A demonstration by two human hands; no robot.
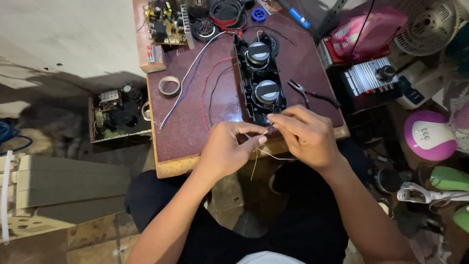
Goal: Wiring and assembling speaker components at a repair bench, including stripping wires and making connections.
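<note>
While both pinch it between them, left hand (227, 149) and right hand (305, 134) grasp thin wire (257, 150).

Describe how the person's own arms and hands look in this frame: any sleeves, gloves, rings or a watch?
Both arms are bare from the lower edge of the picture up to the fingers, with no sleeves in view. The left hand and the right hand wear no gloves. No ring, watch or wristband shows on either. The lap below is clothed in dark fabric.
</note>
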